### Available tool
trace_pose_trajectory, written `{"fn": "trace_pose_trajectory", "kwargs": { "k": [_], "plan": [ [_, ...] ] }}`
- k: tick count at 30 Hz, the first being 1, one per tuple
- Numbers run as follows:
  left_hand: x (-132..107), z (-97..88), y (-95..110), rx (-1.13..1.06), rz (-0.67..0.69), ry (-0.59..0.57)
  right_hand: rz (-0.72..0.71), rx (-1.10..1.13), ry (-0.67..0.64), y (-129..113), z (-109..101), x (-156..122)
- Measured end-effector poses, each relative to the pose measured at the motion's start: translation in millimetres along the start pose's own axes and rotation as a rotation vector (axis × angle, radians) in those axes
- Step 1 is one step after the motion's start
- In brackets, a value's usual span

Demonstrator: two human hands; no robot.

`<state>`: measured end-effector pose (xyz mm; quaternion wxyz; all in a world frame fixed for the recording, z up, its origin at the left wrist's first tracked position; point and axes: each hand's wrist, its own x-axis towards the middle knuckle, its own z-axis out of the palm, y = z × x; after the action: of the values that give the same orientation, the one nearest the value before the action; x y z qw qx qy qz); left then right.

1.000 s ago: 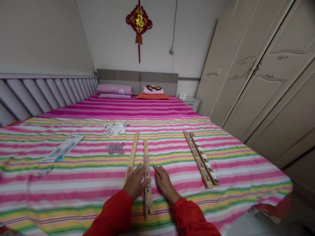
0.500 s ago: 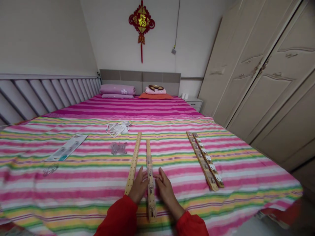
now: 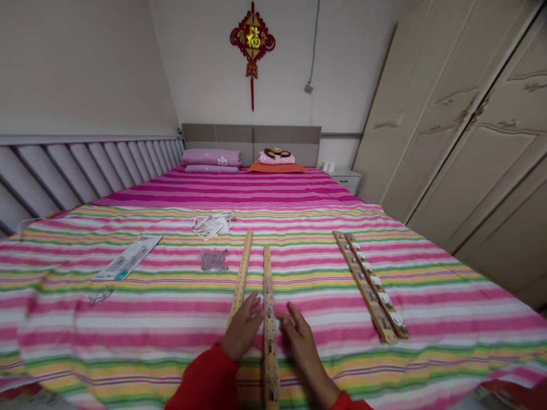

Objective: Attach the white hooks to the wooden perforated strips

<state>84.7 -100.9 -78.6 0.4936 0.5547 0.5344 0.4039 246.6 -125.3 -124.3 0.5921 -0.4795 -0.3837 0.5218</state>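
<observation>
A narrow wooden strip with small clear and metal pieces along its top lies lengthwise in front of me, between my hands. My left hand is on its left side, fingers loosely apart and holding nothing. On its right side, my right hand has its fingers partly bent and apart, with nothing visible in it. Both sets of fingertips are close to the strip; whether they touch it I cannot tell. Another wooden strip, dotted with holes, lies just beyond my left hand, which overlaps its near end.
On the right lie a wooden strip with metal pieces and one with white round pieces. To the left are small clear pieces, cards, a flat package and thin wire pieces. A striped sheet covers the bed.
The view has shifted, so the bed and objects sit further right in the picture. Both hands remain beside the wooden strip, and their fingers have moved slightly.
</observation>
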Motion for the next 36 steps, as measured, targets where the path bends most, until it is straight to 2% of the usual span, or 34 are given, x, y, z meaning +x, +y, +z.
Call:
{"fn": "trace_pose_trajectory", "kwargs": {
  "k": [2, 4, 7, 9, 13, 18, 21, 25, 27, 32, 34, 36],
  "plan": [
    [11.0, -21.4, 11.1, 0.06, 0.094, 0.066, 0.013, 0.035, 0.04, 0.3, -2.6, 0.5],
    [26.4, -46.6, 18.8, 0.161, 0.157, 0.187, 0.019, 0.075, 0.077, 0.5, -5.0, 0.9],
    [52.0, -79.7, 21.7, 0.34, 0.216, 0.396, 0.034, 0.124, 0.103, -1.6, -6.5, 0.7],
    [66.3, -92.9, 19.9, 0.461, 0.231, 0.44, 0.043, 0.134, 0.097, -4.8, -6.1, -0.2],
    [83.6, -97.9, 17.1, 0.618, 0.262, 0.433, 0.028, 0.108, 0.076, -13.5, -3.8, -2.8],
    [92.0, -91.5, 18.5, 0.584, 0.25, 0.371, 0.037, 0.089, 0.065, -25.1, -2.5, -5.4],
    [92.5, -93.6, 20.4, 0.511, 0.214, 0.378, 0.038, 0.093, 0.074, -31.3, -3.6, -6.1],
    [83.1, -103.0, 25.7, 0.326, 0.128, 0.428, 0.029, 0.065, 0.078, -39.5, -5.1, -7.2],
    [72.0, -107.1, 30.6, 0.147, 0.085, 0.415, 0.032, 0.05, 0.073, -44.8, -3.9, -8.4],
    [28.7, -104.8, 49.2, -0.811, -0.092, 0.231, 0.031, 0.03, -0.002, -61.3, 8.2, -15.6],
    [10.4, -97.6, 55.8, -1.05, -0.129, 0.163, 0.029, 0.025, -0.05, -67.0, 14.9, -20.0],
    [-5.5, -87.0, 60.3, -1.197, -0.175, 0.117, 0.027, 0.009, -0.096, -71.5, 21.3, -24.8]
  ]
}}
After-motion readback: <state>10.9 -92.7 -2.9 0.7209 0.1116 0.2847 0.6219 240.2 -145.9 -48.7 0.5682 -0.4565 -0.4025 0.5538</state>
